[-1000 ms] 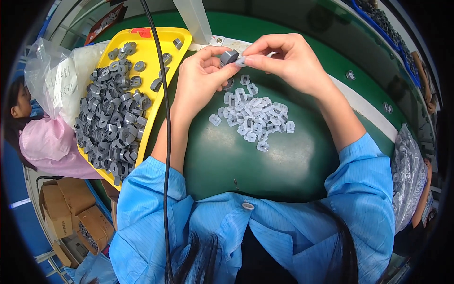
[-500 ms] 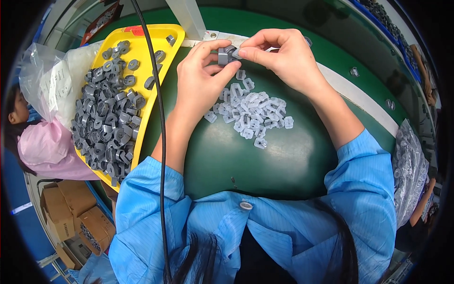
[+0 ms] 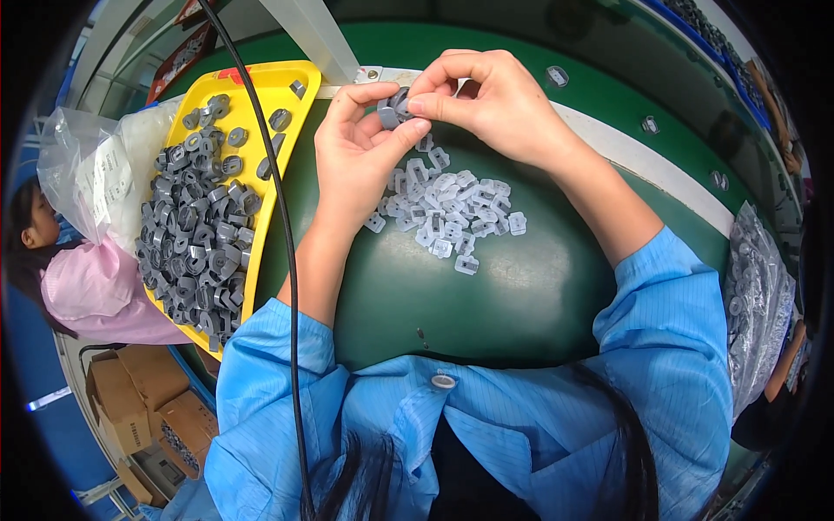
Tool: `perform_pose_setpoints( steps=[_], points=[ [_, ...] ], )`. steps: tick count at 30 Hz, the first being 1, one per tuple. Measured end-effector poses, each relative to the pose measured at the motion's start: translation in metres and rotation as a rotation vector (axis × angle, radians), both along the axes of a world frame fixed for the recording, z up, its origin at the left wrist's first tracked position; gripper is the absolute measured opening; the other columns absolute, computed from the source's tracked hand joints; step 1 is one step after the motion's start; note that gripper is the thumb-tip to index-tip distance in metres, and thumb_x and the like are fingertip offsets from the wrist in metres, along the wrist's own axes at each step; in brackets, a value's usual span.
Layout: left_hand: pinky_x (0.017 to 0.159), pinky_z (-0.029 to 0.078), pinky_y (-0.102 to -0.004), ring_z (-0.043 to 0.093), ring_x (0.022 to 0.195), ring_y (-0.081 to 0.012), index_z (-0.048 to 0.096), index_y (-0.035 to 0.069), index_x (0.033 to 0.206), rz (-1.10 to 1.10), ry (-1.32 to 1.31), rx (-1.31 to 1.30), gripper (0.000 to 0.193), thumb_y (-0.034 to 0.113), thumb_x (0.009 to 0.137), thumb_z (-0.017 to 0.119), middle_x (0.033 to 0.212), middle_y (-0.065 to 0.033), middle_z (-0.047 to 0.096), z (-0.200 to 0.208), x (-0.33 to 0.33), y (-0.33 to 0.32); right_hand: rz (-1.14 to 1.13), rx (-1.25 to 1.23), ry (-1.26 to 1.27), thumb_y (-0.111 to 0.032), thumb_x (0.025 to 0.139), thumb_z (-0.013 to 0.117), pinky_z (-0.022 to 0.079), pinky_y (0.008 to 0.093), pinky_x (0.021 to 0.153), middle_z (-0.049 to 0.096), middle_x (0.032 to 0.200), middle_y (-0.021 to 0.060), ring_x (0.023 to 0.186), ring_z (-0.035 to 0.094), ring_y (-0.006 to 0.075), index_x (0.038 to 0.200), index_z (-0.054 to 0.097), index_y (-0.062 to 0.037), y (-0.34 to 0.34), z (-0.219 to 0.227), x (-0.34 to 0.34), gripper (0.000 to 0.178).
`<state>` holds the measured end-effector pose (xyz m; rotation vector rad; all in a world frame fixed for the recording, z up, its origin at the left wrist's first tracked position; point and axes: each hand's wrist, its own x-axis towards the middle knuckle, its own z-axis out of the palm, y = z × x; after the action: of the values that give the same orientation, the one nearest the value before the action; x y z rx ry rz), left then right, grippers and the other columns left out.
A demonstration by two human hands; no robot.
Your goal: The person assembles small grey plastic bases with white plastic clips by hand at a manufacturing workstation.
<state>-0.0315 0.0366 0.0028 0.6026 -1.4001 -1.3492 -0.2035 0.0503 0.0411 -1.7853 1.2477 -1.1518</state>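
Note:
Between the thumb and fingers of my left hand (image 3: 354,143) is a small grey plastic part (image 3: 387,115), held above the far side of the work surface. My right hand (image 3: 491,104) closes its thumb and fingertips on the right side of that same part. Whether a pale piece still sits under the right fingertips is hidden. Just below the hands, a loose heap of translucent plastic pieces (image 3: 452,208) lies on the green table (image 3: 539,286). To the left, a yellow tray (image 3: 306,87) holds many more grey parts (image 3: 195,234).
A black cable (image 3: 282,200) hangs across the view, left of my left forearm. Behind the hands stand a metal post (image 3: 317,39) and a pale strip. Plastic bags flank both sides, the right bag (image 3: 751,304) full of parts. Another person (image 3: 104,295) sits at left, beside cardboard boxes (image 3: 130,391).
The whole view has shifted slightly, with hands and heap now further left in it. The pale piece visible at my right fingertips has gone out of sight against the grey part.

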Motion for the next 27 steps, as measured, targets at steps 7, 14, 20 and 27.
perform_pose_setpoints(
  steps=[7,14,20,27],
  points=[
    [0.076,0.056,-0.0237,0.062,0.090,-0.0167,0.050,-0.003,0.109,0.007,-0.036,-0.039,0.037,-0.010,0.077,0.067,0.112,-0.0103,0.049,-0.002,0.000,0.003,-0.138,-0.179,0.285,-0.021,0.074,0.073,0.050,0.0283,0.068,0.067,0.080,0.0092,0.073,0.063,0.0148,0.086,0.070,-0.0018,0.002,-0.003,0.003,0.023],
    [0.071,0.058,-0.0229,0.063,0.086,-0.0147,0.058,0.000,0.106,0.117,-0.280,-0.299,0.037,-0.005,0.073,0.073,0.113,-0.0106,0.046,0.002,0.000,0.003,0.111,0.319,-0.292,-0.013,0.079,0.071,0.050,0.0220,0.066,0.068,0.081,0.0073,0.070,0.062,0.0099,0.089,0.067,0.0010,-0.005,-0.014,-0.004,0.018],
    [0.060,0.051,-0.0221,0.060,0.075,-0.0116,0.069,0.008,0.099,0.063,-0.454,-0.438,0.034,0.004,0.067,0.080,0.095,-0.0038,0.058,0.011,0.013,-0.002,0.262,0.537,-0.289,-0.012,0.079,0.071,0.050,0.0207,0.064,0.067,0.077,0.0070,0.068,0.062,0.0108,0.092,0.065,0.0029,-0.004,-0.001,-0.017,0.021],
    [0.065,0.046,-0.0183,0.056,0.084,-0.0084,0.069,0.008,0.102,0.055,-0.617,-0.564,0.037,0.004,0.067,0.080,0.097,-0.0025,0.058,0.015,0.018,-0.002,0.157,0.332,0.116,-0.007,0.078,0.068,0.051,0.0220,0.068,0.067,0.081,0.0082,0.072,0.063,0.0114,0.094,0.065,0.0028,0.001,0.005,-0.006,0.018]
  ],
)
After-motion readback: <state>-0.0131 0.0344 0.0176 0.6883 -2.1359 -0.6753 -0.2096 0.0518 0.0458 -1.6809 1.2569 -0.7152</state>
